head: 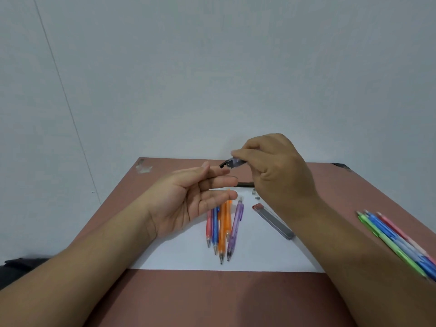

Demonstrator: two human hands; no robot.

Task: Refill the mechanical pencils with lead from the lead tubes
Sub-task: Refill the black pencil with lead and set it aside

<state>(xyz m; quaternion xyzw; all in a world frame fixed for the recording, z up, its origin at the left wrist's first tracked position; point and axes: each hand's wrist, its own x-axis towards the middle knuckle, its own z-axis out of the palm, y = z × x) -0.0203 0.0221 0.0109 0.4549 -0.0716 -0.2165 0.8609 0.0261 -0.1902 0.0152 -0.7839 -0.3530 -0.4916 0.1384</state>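
My right hand (pixel 273 166) holds a small dark lead tube (pixel 232 162) by its body, tilted with its open flip cap pointing left and down. My left hand (pixel 195 197) is held palm up with straight fingers just under the tube's mouth. Below the hands, on a white sheet (pixel 259 253), lie several mechanical pencils: red (pixel 209 226), blue (pixel 215 230), two orange (pixel 223 228) and purple (pixel 236 226), tips toward me. A second lead tube (pixel 273 221) with a red cap lies on the sheet to their right. Two tiny grey caps (pixel 255 194) lie near the sheet's far edge.
The sheet lies on a brown table (pixel 212 298) pushed against a pale wall. More pencils in green, blue and pink (pixel 396 241) lie at the table's right, partly behind my right forearm. A dark stick-like object (pixel 245 184) lies beyond the sheet.
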